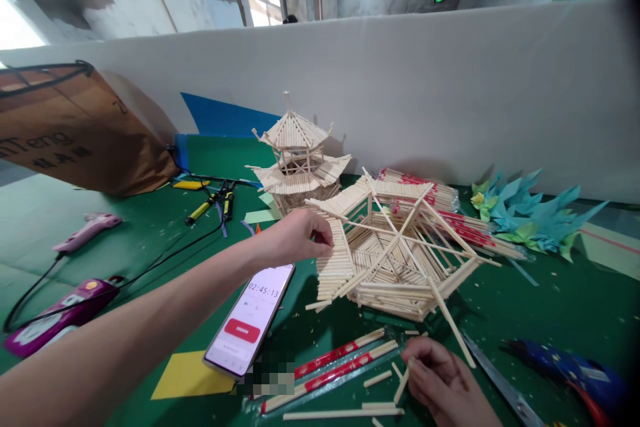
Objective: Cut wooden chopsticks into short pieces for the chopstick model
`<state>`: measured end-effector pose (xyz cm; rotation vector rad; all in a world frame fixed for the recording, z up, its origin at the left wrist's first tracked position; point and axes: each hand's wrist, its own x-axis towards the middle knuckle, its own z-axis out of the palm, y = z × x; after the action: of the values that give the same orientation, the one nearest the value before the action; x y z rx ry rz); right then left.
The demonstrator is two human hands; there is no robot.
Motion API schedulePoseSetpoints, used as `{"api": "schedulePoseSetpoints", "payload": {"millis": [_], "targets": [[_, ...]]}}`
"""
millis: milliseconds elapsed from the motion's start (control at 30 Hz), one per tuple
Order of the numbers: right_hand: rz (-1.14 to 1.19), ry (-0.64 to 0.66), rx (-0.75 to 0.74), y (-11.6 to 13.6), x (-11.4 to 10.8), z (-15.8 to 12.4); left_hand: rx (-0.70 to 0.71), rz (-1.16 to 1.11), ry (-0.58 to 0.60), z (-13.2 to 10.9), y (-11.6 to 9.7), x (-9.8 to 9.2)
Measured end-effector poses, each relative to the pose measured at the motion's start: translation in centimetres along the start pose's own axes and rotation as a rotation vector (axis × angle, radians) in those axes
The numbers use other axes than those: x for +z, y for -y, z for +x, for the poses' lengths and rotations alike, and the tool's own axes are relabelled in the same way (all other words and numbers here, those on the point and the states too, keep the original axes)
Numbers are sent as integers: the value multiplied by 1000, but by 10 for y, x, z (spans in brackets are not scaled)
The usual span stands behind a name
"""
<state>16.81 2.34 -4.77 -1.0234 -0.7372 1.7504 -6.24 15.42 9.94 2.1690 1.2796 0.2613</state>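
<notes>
A pagoda-like frame of pale wooden sticks (400, 237) stands before me, its roof partly covered with rows of short sticks. Over the left roof panel (336, 265) is my left hand (300, 235), fingers curled and fingertips at the panel's surface; whatever they hold is hidden. My right hand (443, 380), low and right of centre, pinches a short wooden stick (403, 387) between thumb and finger. Several cut stick pieces (377, 379) lie beside it on the green table. Just left are red-wrapped chopsticks (345, 370) in clear plastic.
A finished-looking stick pagoda (295, 167) stands behind. Scissors (500, 380) and a blue glue gun (570, 373) lie right. A phone (250, 320) shows a timer. Left are pliers (207, 207), a purple power strip (65, 313) and cords. Blue paper leaves (535, 210) lie far right.
</notes>
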Motion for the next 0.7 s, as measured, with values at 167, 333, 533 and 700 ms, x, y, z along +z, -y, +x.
{"api": "schedulePoseSetpoints", "payload": {"millis": [167,333,533,700], "targets": [[-14,-17,-16,0,1,0,-28,-13,29,3,-2,-3],[-46,-39,-26,-2,0,0,-50,-50,56,6,-2,-7],[-69,-40,-26,-1,0,-1,-53,-80,75,7,-2,-8],[-82,-48,-21,0,1,-2,-52,-77,81,8,-3,-8]]}}
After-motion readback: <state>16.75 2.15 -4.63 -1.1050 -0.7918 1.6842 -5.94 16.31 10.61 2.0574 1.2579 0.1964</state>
